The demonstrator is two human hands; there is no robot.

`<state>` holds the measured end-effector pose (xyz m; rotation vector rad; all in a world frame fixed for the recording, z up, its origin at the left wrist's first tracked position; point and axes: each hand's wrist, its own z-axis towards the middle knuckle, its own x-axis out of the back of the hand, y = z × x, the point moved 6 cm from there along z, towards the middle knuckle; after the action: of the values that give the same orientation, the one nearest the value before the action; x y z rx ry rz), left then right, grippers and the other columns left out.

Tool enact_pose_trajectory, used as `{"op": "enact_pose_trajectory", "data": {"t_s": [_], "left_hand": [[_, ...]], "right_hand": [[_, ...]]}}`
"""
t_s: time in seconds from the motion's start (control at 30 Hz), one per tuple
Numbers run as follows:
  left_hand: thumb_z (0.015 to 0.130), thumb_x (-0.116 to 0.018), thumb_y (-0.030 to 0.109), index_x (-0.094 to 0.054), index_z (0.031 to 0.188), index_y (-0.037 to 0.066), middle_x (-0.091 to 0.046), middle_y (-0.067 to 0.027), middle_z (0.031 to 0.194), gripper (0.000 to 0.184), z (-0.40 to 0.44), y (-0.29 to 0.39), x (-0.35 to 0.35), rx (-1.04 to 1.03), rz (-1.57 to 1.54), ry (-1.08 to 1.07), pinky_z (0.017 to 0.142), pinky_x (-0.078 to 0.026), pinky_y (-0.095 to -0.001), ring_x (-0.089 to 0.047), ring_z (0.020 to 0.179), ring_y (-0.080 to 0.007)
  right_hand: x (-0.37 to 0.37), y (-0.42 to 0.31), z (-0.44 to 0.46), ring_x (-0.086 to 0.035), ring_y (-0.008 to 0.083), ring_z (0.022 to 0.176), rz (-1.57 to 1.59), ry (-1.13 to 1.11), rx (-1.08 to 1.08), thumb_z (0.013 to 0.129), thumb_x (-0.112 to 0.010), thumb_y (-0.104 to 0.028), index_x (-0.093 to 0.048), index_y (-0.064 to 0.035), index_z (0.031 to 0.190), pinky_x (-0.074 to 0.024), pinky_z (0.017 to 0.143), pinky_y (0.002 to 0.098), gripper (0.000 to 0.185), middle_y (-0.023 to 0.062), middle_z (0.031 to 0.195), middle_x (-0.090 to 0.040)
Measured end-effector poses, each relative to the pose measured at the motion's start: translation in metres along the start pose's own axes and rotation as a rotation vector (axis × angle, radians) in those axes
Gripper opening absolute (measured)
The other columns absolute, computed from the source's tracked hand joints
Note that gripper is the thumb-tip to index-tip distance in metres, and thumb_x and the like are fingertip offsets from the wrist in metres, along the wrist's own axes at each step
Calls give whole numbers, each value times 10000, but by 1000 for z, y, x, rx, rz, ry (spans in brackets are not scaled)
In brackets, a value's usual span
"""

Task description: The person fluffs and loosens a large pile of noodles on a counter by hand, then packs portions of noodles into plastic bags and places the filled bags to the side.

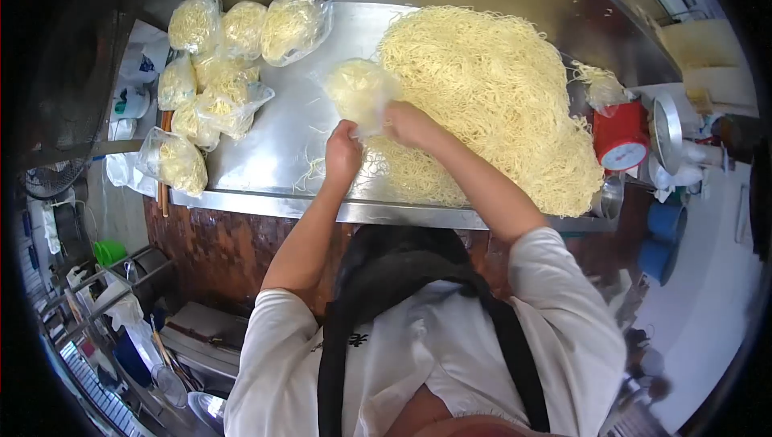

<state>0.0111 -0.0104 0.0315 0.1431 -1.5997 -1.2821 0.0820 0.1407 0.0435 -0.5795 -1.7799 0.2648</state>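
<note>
A clear plastic bag of noodles [359, 93] hangs between my two hands over the metal table. My left hand [344, 155] is closed on the bag's lower left edge. On the bag's right side, my right hand [408, 125] grips the plastic, its fingertips partly hidden. Just right of the bag lies a large heap of loose pale yellow noodles [490, 99], with my right forearm stretched over its near edge. A few stray strands lie near my left hand.
Several filled noodle bags [195, 25] are grouped at the table's left. A red scale [621, 138] with a noodle bag [600, 88] on top stands at the right. The steel table [281, 107] has a raised front edge. Blue buckets [663, 236] stand right.
</note>
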Motion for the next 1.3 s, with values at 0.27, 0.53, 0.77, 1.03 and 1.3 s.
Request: {"op": "enact_pose_trajectory", "data": {"t_s": [0.27, 0.53, 0.77, 1.03, 1.3], "left_hand": [[887, -560, 21, -511, 1012, 38, -584, -253, 724, 136, 16, 34, -1, -87, -103, 13, 611, -458, -509, -598, 708, -453], [933, -544, 113, -479, 1003, 34, -591, -261, 736, 124, -4, -9, 1, 161, -121, -56, 595, -454, -509, -591, 707, -473], [942, -598, 163, -531, 1062, 35, -651, -201, 848, 188, -11, 70, -18, 72, -237, -417, 704, -497, -447, -641, 786, -383], [748, -779, 278, -638, 1039, -14, -678, -183, 1000, 436, 54, 69, -10, -601, 399, -80, 829, -506, -417, -637, 989, -340], [654, -735, 90, -662, 1031, 37, -684, -208, 854, 387, 82, 84, 64, -73, 130, -508, 735, -538, -395, -679, 780, -335]], "right_hand": [[-3, 13, 56, -620, 381, 1016, 243, 133, 5, 846, -666, -192, -498, -58, 1300, -526, 831, 433, 503, 258, 1113, -626], [16, -2, 20, -588, 359, 1071, -46, 96, -114, 839, -690, -289, -510, -76, 1320, -464, 947, 426, 556, 239, 1210, -583], [-15, 11, 52, -560, 291, 1103, 892, 106, -223, 843, -679, -287, -423, -91, 1390, -491, 908, 378, 634, 179, 1273, -536], [26, 35, -31, -377, 344, 1351, 75, 166, -22, 794, -716, -173, -433, -126, 1418, -320, 1127, 446, 687, 158, 1449, -426], [32, 61, -23, -454, 314, 1278, -127, 310, -219, 851, -619, -55, -549, -163, 1336, -368, 1086, 481, 502, 130, 1427, -453]]}}
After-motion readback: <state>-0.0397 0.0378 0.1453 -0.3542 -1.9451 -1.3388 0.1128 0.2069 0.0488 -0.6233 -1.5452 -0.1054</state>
